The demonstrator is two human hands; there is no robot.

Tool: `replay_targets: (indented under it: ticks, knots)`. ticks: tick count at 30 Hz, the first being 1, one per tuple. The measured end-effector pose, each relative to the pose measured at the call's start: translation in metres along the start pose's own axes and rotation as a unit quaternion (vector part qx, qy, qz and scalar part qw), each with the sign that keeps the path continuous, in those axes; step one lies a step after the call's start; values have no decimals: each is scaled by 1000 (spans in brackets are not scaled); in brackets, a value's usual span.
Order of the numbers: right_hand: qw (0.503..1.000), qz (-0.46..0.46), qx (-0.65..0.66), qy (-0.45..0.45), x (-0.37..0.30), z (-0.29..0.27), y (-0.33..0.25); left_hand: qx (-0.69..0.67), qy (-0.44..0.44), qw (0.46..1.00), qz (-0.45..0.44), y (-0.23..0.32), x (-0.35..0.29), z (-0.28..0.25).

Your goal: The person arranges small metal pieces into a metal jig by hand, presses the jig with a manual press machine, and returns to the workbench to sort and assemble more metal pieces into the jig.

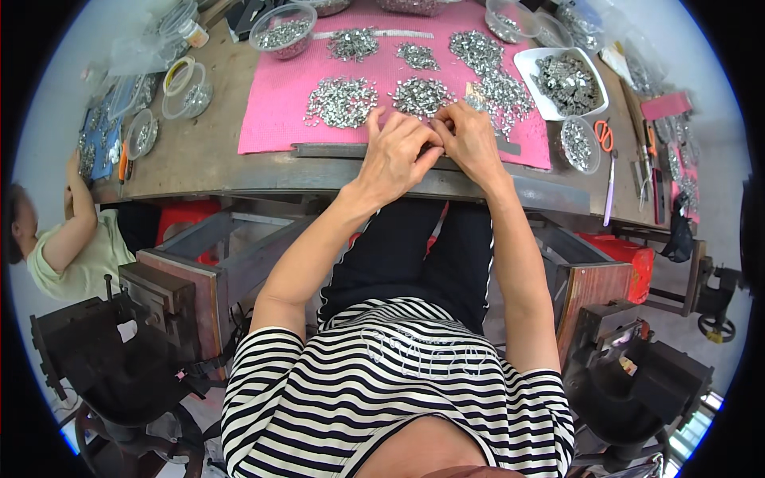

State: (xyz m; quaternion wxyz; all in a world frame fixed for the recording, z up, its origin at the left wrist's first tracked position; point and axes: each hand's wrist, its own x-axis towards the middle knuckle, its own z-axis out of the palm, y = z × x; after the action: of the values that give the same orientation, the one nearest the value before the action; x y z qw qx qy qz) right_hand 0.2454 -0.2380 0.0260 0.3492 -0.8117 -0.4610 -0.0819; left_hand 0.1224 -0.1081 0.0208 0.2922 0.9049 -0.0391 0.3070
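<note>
At the table's near edge, my left hand [396, 153] and my right hand [470, 142] meet over a long grey metal bar [331, 150]. Both have bent fingers, with thumbs and fingertips pressed together in a pinch. Anything between the fingertips is hidden or too small to make out. Just beyond my hands is a pile of small shiny metal pieces [422, 95] on a pink mat [271, 103]. A similar pile [343, 102] lies to the left, and a looser spread of pieces [504, 99] to the right.
A white tray [603, 103] of darker metal parts stands at right, beside a clear tub [579, 145], orange-handled scissors [604, 137] and a purple-handled tool [610, 187]. Clear tubs [283, 32] of pieces line the back. Another person [68, 239] sits at far left.
</note>
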Motion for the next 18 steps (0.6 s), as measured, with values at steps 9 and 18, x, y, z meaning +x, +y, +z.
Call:
replay_targets:
  ticks: [9,18]
  knots:
    - [999,34,23,-7,4,3,-1,4,10,1000,15,0,-5,1]
    - [999,6,34,9,-10,-17,-7,-12,20,999,23,-1,-5,-1]
